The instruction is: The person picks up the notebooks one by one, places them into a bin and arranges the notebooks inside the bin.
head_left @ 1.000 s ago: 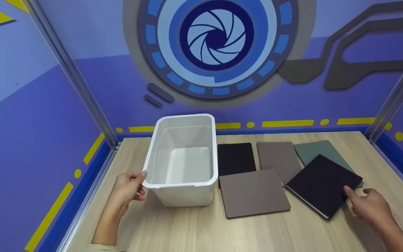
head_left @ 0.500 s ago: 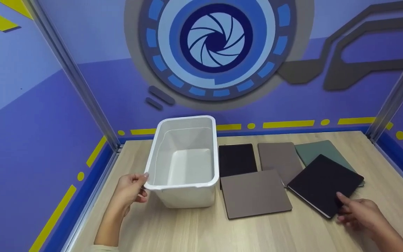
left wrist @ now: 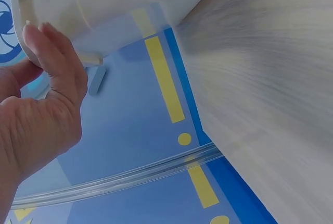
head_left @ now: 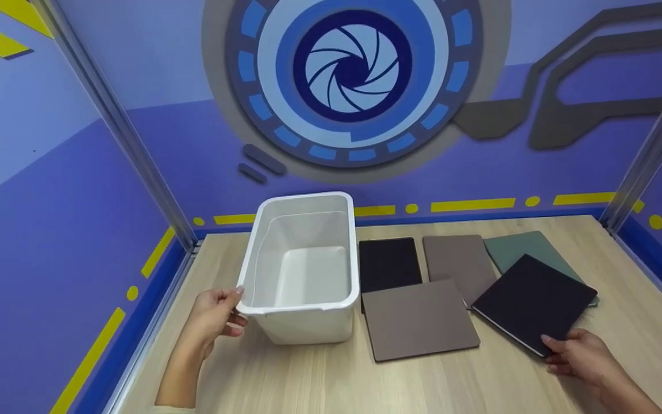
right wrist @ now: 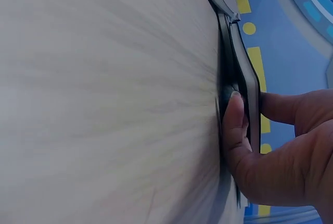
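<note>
Black notebook [head_left: 529, 305], plain-covered, its near edge pinched by the right hand [head_left: 581, 357], lies askew partly over a green notebook [head_left: 523, 244], right of a plain brown notebook [head_left: 422, 322]; the left hand [head_left: 214, 316] pinches the near-left rim of a white bin [head_left: 311, 328]

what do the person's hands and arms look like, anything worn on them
The left hand and right hand are ungloved, with no rings showing. A pale beige sleeve cuff edges the left forearm at the head view's bottom; the visible right forearm is bare.
</note>
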